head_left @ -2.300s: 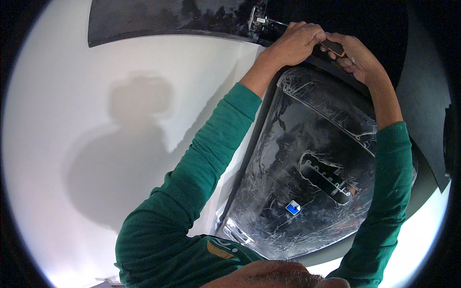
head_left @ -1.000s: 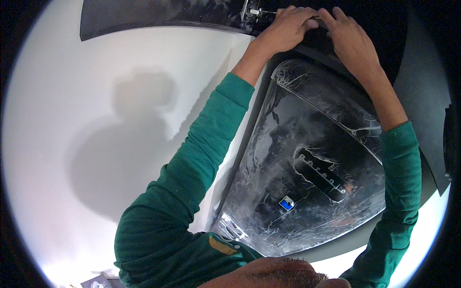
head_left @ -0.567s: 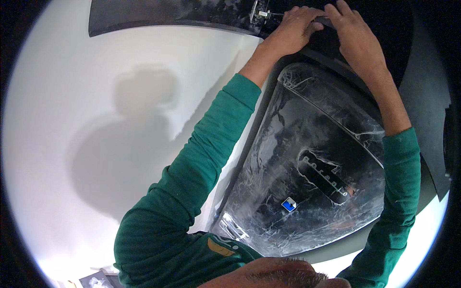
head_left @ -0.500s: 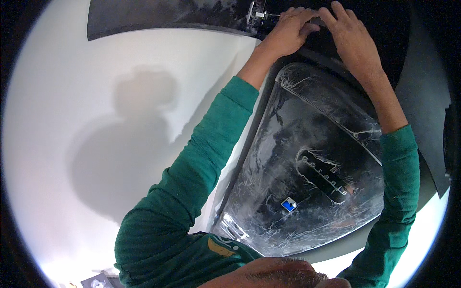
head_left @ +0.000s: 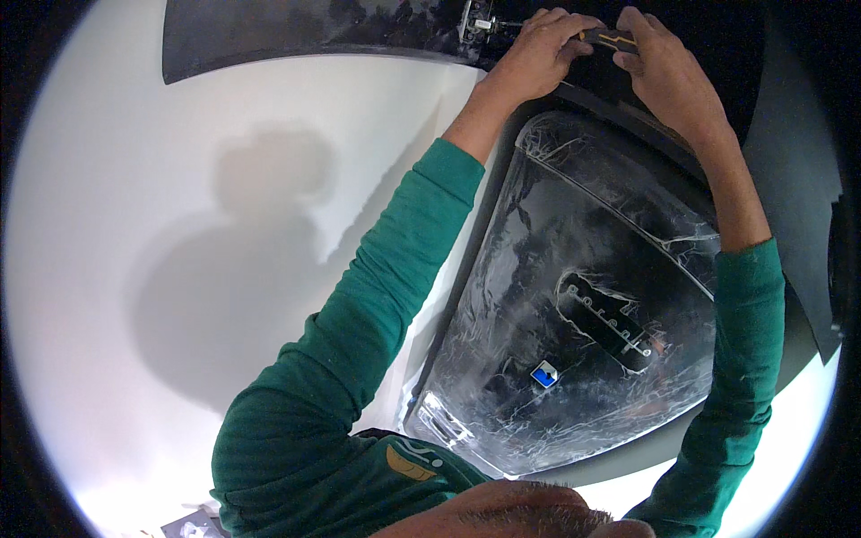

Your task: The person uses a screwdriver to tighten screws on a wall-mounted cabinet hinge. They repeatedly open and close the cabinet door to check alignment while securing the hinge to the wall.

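"How many hands are in view?"

"Two, both belonging to one person, each coming out of one of two green sleeves point(head_left: 377, 269)."

"And how many tools between them?"

"One: a screwdriver point(head_left: 610, 39) with a dark and orange handle, near the top edge of the view. It lies almost level, its shaft pointing left."

"What is the left hand point(head_left: 541, 56) doing?"

"Its fingers curl over the front of the screwdriver, pinching it against the thumb. They hide part of the shaft."

"The right hand point(head_left: 671, 81)?"

"Thumb below, fingers above, with the rear of the handle pinched between them."

"What does the shaft point at?"

"One metal hinge point(head_left: 478, 25), on a dark cabinet door point(head_left: 305, 36). I count one such door. Whether the tip touches a screw there is too small to tell."

"What lies below the hands?"

"One slanting black appliance panel point(head_left: 619, 211), covered in wrinkled clear film. It carries one square blue-and-white sticker point(head_left: 544, 374) and, above and to the right of that, one oblong gap in the film point(head_left: 596, 314). A single row of pale letters shows through the gap."

"And to the left?"

"A white wall point(head_left: 377, 117), bearing one large rounded shadow point(head_left: 260, 269) with a smaller lobe on top."
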A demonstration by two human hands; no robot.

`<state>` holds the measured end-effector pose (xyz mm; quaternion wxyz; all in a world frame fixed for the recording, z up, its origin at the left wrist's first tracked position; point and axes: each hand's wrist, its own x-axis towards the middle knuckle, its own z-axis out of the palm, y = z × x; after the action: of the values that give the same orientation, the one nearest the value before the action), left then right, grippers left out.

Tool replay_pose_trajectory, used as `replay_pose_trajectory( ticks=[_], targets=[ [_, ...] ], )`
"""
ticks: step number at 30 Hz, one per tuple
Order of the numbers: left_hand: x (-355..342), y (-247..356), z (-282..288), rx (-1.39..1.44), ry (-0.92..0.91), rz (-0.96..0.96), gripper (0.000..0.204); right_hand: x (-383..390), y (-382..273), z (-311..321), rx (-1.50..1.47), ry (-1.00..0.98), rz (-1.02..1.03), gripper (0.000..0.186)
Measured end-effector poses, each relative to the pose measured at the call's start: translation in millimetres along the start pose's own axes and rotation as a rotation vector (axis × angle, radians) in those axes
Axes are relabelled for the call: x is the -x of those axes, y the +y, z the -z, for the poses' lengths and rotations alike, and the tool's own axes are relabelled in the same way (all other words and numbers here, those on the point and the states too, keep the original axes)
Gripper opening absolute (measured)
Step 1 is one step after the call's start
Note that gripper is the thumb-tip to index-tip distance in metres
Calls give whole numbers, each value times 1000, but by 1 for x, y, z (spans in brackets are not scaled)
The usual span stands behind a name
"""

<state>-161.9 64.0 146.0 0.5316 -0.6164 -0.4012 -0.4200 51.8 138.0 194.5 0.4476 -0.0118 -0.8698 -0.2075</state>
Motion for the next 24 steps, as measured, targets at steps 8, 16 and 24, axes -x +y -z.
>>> replay_pose_trajectory(
  ticks=[8,16,24],
  targets=[
    [-2,-1,-10,-77,6,36,30,-9,40,-32,-287,77,7,34],
    [6,-7,-18,-147,-95,104,36,-8,46,-45,-344,51,-16,39],
    [-6,15,-7,-29,-175,121,39,-10,59,-54,-254,29,-30,45]
  ],
)
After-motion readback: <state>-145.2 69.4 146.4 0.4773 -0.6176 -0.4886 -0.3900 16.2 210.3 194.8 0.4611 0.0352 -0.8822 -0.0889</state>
